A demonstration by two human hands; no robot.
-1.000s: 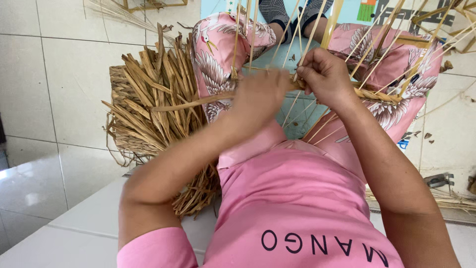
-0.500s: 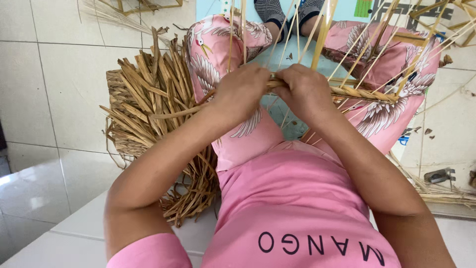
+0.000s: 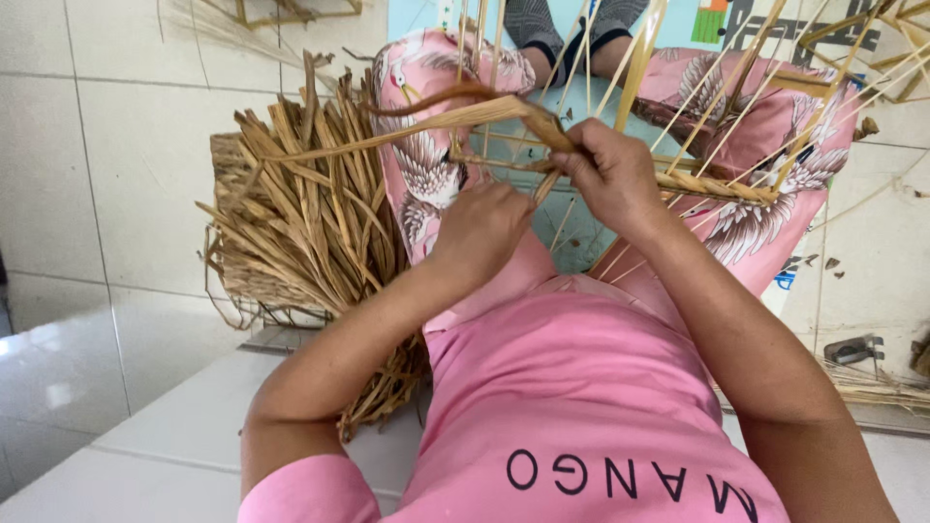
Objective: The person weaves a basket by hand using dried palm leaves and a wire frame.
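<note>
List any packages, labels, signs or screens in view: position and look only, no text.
No packages or screens.
Printed mat: on the floor at the top, under the person's legs; pale teal sheet with green, orange and dark grey blocks, mostly hidden.
Shirt print: bottom centre on the pink top; one row of black block letters.
Neither hand touches these: left hand and right hand grip dried straw strips.

Both hands raised forward, left hand (image 3: 481, 225) curled, right hand (image 3: 612, 174) pinching.

Both hands (image 3: 552, 208) on a dried leaf strip (image 3: 426, 121)
</note>
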